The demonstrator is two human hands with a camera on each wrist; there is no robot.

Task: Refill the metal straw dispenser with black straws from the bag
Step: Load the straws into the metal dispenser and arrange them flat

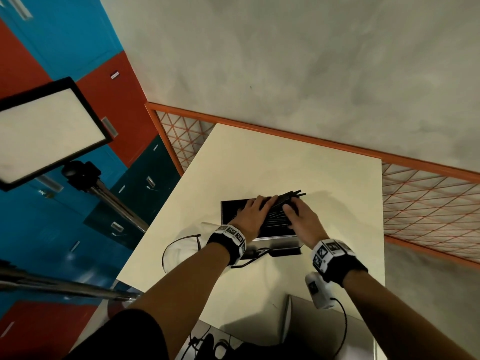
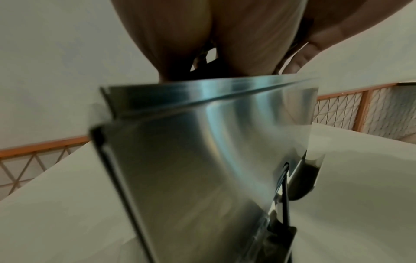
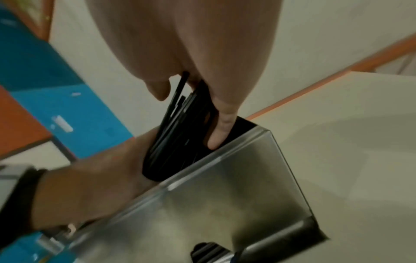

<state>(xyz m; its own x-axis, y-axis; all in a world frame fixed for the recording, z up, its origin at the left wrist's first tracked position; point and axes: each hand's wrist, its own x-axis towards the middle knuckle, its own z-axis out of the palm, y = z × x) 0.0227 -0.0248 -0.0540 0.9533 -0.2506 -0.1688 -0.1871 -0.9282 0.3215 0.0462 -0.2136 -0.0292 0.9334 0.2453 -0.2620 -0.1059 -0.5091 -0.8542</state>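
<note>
Cream and bare, the bench (image 1: 272, 162) carries the metal straw dispenser (image 1: 275, 244), its open top mostly hidden under both hands. The right hand (image 1: 306, 222) has its grip curled around a bundle of black straws (image 1: 283, 203), their ends jutting past the far rim. The left hand (image 1: 250, 216) lies over the bundle, seemingly flat; its fingertips are hidden.

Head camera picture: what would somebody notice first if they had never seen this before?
Probably the two hands in the middle: the left hand and right hand both press on a messy bunch of black straws sticking out of the open top of a shiny metal dispenser on the pale table. Next, the bright blue and red cabinets on the left, with a glowing light panel before them.
</note>
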